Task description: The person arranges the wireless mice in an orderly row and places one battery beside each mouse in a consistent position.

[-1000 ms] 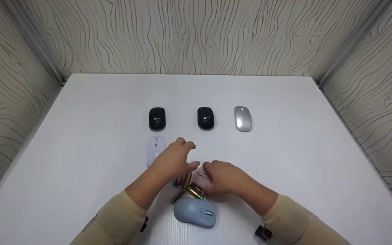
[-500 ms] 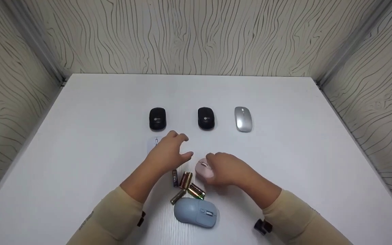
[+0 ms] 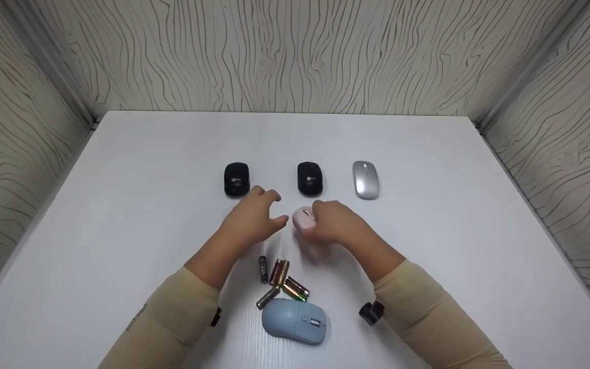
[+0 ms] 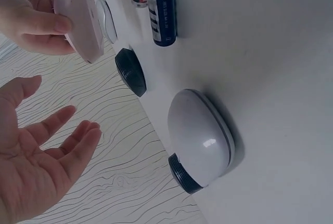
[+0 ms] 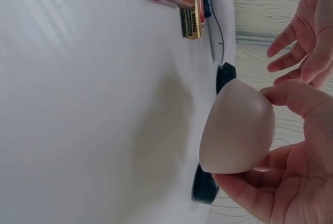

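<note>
A pink computer mouse [image 3: 303, 219] is in my right hand [image 3: 337, 223], pinched between thumb and fingers. The right wrist view shows the mouse [image 5: 238, 127] raised off the table, its shadow lying below. My left hand [image 3: 250, 218] hovers just left of it, fingers spread and loosely bent, holding nothing. Under that hand lies a white mouse [image 4: 200, 135], mostly hidden in the head view. Closer to my body, several batteries [image 3: 279, 271] lie in a loose cluster, one blue battery [image 4: 160, 10] among them. A blue-grey mouse [image 3: 294, 320] rests sideways just in front of the batteries.
Along the back stand a black mouse [image 3: 236, 179], a second black mouse [image 3: 310, 178] and a silver mouse [image 3: 365, 179]. The white table [image 3: 454, 215] is bounded by wood-patterned panels [image 3: 295, 56] at the back and sides.
My right hand has lifted the pink mouse from beside the batteries and carried it away from my body. My left hand has moved up and slightly left, uncovering the batteries.
</note>
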### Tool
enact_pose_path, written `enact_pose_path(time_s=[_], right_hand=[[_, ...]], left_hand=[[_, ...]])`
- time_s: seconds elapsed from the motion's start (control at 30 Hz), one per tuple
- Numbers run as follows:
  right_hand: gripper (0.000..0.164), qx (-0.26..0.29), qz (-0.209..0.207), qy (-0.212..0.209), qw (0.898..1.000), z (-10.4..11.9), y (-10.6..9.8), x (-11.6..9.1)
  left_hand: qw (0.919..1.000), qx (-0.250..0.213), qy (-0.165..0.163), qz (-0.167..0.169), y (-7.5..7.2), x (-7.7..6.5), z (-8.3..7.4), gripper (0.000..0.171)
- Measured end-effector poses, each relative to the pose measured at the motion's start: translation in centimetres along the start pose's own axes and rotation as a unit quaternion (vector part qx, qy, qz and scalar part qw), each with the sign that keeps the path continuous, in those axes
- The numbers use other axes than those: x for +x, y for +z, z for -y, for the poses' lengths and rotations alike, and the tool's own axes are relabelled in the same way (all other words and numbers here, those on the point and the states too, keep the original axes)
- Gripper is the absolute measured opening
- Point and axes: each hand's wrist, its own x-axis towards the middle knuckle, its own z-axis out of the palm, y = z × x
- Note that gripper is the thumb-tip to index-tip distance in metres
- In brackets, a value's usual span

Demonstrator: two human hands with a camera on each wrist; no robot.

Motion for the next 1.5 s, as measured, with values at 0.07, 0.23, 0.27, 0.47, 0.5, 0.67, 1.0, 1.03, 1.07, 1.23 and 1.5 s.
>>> enact_pose_path(time_s=[0.07,0.23,0.27,0.47,0.5,0.67,1.0,1.03,1.07,1.23,1.5], right_hand=[[0.048,0.005,-0.002,0.009,1.000,-0.1,0.0,0.6],[0.057,0.007,-0.006,0.035,0.999,-0.3,0.1,1.6],[0.058,0.006,-0.008,0.042,0.999,-0.3,0.2,1.8],[0.064,0.005,-0.017,0.084,0.996,-0.2,0.6,2.2],[0.064,0.006,-0.019,0.089,0.996,-0.2,0.7,2.2],[0.064,0.003,-0.026,0.096,0.995,-0.5,1.1,2.3],[0.062,-0.007,-0.030,0.106,0.994,-0.4,1.5,2.3],[0.062,-0.008,-0.031,0.108,0.994,-0.3,1.6,2.4],[0.063,-0.008,-0.031,0.110,0.993,-0.3,1.6,2.4],[0.065,-0.012,-0.034,0.118,0.992,0.0,1.7,2.4],[0.069,-0.012,-0.033,0.120,0.992,-0.3,2.0,2.3]], left_hand=[[1.0000,0.001,0.003,-0.001,0.1,0.2,0.0,0.048],[0.9999,0.000,0.008,-0.008,0.3,0.3,0.1,0.048],[0.9999,-0.001,0.010,-0.010,0.2,0.3,0.1,0.048],[0.9998,-0.001,0.012,-0.016,0.2,0.5,0.1,0.047],[0.9998,-0.001,0.012,-0.015,0.2,0.5,0.1,0.048],[1.0000,0.004,0.006,-0.004,0.4,0.6,0.0,0.048],[0.9999,0.014,-0.002,0.004,0.9,0.8,0.2,0.049],[0.9999,0.015,-0.002,0.004,0.9,0.9,0.2,0.049],[0.9999,0.015,-0.002,0.005,0.9,0.8,0.2,0.049],[0.9998,0.017,-0.004,0.011,0.9,0.8,0.1,0.050],[0.9997,0.021,0.000,0.015,1.0,0.7,0.0,0.050]])
